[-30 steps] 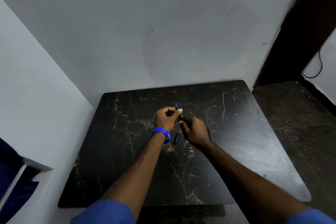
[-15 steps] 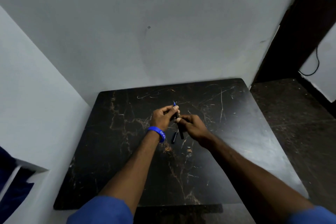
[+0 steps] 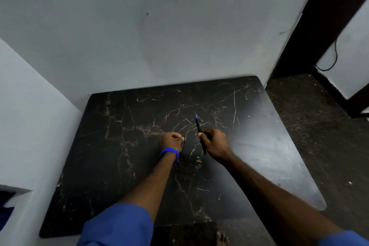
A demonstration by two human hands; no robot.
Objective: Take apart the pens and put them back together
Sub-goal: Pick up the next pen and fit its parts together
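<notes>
The fingers of the right hand (image 3: 214, 143) are curled and pressed together around a slim black pen body with a blue tip (image 3: 199, 133). The thumb lies along the shaft near its middle. The blue tip juts out toward 12 o'clock, and the tail end pokes out below the palm toward 6 o'clock. The pen is held above the dark marble-patterned tabletop (image 3: 259, 146), close to its middle.

The fingers of the left hand (image 3: 170, 142) are folded into a loose fist at 9 o'clock of the right hand, the two hands apart with bare table between them. A short dark piece (image 3: 182, 144), perhaps a cap or barrel section, shows at the fist's 3 o'clock edge. It is too small and dark to tell which, or just how the fingertips grip it.

The pen looks light, stiff and smooth, so I judge it would slip or roll readily, and any thin refill inside would bend if forced. The best hold seems to be a pinch on the barrel near the joint, with the other hand taking the matching piece just beside it so the parts meet in line.

Both wrists are nearly straight and the knuckles face up. The left wrist wears a blue wristband (image 3: 168, 154). Both forearms reach in from 6 o'clock and converge toward the table's middle, with blue sleeves (image 3: 117, 223) pushed up near the elbows.
</notes>
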